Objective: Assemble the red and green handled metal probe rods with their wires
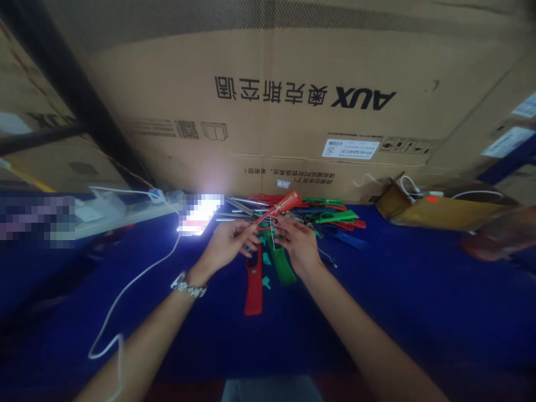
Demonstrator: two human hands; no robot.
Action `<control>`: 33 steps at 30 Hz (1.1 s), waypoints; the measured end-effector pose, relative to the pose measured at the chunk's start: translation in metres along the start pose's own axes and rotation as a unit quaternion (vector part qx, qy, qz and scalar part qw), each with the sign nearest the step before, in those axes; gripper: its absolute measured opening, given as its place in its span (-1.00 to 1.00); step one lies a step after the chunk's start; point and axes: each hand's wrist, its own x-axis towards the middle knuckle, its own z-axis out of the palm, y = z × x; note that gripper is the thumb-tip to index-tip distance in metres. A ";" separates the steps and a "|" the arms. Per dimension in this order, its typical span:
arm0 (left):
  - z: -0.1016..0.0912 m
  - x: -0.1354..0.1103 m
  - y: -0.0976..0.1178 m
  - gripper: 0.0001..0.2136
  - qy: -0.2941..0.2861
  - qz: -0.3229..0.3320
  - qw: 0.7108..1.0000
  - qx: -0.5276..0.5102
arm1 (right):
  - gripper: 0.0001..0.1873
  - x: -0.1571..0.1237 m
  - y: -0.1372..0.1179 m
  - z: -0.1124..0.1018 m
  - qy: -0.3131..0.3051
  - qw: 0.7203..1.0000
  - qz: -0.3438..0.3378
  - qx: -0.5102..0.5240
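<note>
My left hand (237,241) is closed on the narrow end of a red plastic lighter casing (285,204), which tilts up to the right. Just right of it, my right hand (298,241) has its fingertips pinched on a thin white wire (273,237) at the casing's underside. Below the hands, a red handle shell (253,285) and a green handle shell (283,267) lie on the blue tabletop. Small teal plastic bits (267,282) are scattered between them. Behind my fingers is a pile of metal rods (240,211) and more casings.
A lit phone (201,215) stands at the left, with a white cable (138,274) running across the blue cloth (201,346). A large cardboard box (268,111) walls off the back. At the right lie green casings (339,216), a blue casing (345,237) and a yellowish box (444,212).
</note>
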 end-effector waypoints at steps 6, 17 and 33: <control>0.001 -0.001 0.001 -0.70 0.007 0.035 0.999 0.031 | -0.77 0.000 -0.004 -0.001 -0.007 1.000 0.004 -0.016; 0.000 -0.001 0.002 -0.70 -0.010 0.045 0.999 0.029 | -0.63 0.007 -0.006 -0.007 -0.022 0.997 0.044 -0.065; -0.004 -0.003 0.004 -0.69 -0.066 0.036 0.997 0.011 | -0.64 0.013 0.000 -0.012 -0.088 0.996 -0.017 -0.028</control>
